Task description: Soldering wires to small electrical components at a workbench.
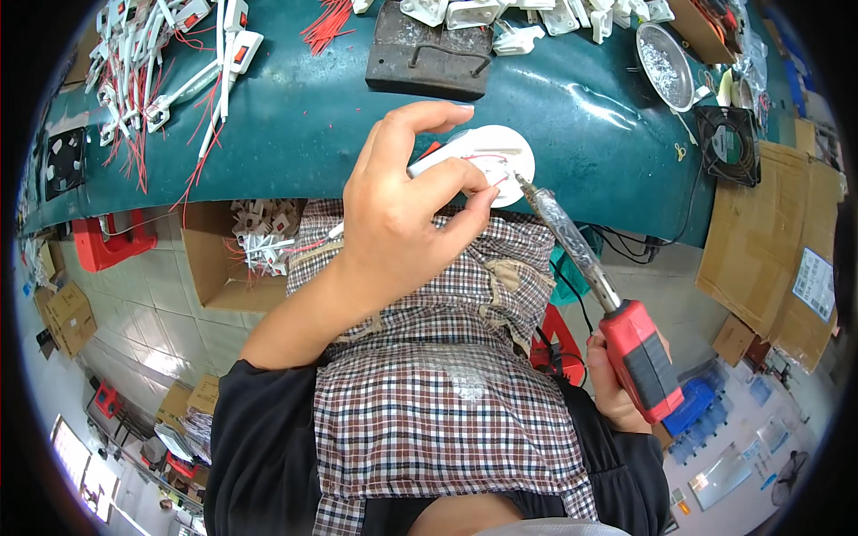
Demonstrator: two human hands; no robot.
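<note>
The soldering iron (pixel 579 250), clamped in the right grip (pixel 617 400), has its tip just right of the pinched-together left grip (pixel 398 201); a slip could burn fingertips.

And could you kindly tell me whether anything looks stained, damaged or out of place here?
Two things stand out, both on the checked apron: a whitish patch on its front interrupts the pattern, though I can't tell stain from wear, and a tan patch higher up looks frayed.
</note>
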